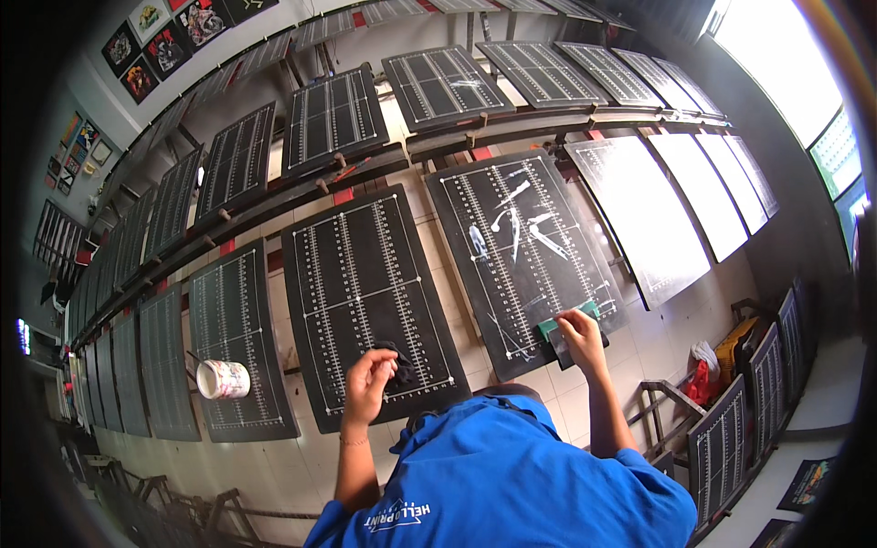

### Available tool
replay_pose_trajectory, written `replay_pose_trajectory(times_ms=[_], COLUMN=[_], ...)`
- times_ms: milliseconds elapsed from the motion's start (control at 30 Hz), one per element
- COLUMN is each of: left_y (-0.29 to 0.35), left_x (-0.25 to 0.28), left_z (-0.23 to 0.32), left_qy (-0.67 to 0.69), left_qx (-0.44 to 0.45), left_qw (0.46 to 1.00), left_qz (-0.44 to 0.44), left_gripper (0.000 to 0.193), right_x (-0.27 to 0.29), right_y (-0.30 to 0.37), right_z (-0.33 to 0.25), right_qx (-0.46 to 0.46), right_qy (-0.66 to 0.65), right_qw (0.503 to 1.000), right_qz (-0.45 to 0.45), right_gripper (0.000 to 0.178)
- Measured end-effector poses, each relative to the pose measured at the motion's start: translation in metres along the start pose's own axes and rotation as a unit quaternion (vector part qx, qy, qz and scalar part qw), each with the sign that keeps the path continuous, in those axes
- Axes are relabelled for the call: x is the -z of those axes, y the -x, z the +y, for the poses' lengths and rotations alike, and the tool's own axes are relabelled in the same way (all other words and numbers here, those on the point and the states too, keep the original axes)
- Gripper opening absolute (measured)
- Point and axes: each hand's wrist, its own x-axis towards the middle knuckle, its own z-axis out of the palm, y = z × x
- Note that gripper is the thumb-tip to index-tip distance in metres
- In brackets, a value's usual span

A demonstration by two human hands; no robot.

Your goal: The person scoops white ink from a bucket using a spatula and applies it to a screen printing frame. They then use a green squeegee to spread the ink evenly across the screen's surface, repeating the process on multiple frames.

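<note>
My right hand [581,340] grips a flat squeegee with a green edge [548,326] and a dark part, low on a black printing board [461,205]. White streaks and smears of what looks like paste mark that board. To the left, my left hand [365,384] is over the neighbouring black board [320,265], its fingers curled together. A crumpled black cloth [402,371] lies right beside these fingertips; whether they hold any of it is hidden. Both boards carry white ruled scales and grid lines.
A white, stained tub [223,380] with a stick in it stands on a board at left. Long rows of similar boards on metal rails [420,146] run across the room. Boards [717,438] lean at lower right, near a red bag [702,384] and a yellow crate [735,347].
</note>
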Motion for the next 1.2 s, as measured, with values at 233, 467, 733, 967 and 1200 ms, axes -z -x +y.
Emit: replay_pose_trajectory(times_ms=[233, 467, 733, 967, 1200], left_y=[-0.003, 0.110, 0.302, 0.339, 0.341], left_x=[-0.037, 0.032, 0.076, 0.029, 0.021], left_z=[0.023, -0.026, -0.086, -0.142, -0.159], left_qy=[-0.099, 0.115, 0.273, 0.189, 0.172], left_qx=[0.041, 0.420, 0.696, 0.674, 0.658], left_qw=[0.990, 0.881, 0.663, 0.692, 0.710], left_qz=[-0.094, -0.183, 0.049, 0.177, 0.183], left_gripper=[0.015, 0.022, 0.024, 0.026, 0.028], right_x=[0.070, 0.119, 0.103, 0.110, 0.099], right_y=[0.020, 0.057, 0.053, 0.047, 0.030], right_z=[0.012, 0.040, 0.040, 0.023, 0.007], right_qx=[-0.052, -0.192, -0.211, -0.230, -0.210], right_qy=[0.053, 0.057, 0.046, 0.074, 0.098], right_qw=[0.996, 0.980, 0.974, 0.966, 0.964], right_qz=[-0.045, -0.008, -0.073, -0.098, -0.130], right_gripper=[0.017, 0.017, 0.017, 0.021, 0.021])
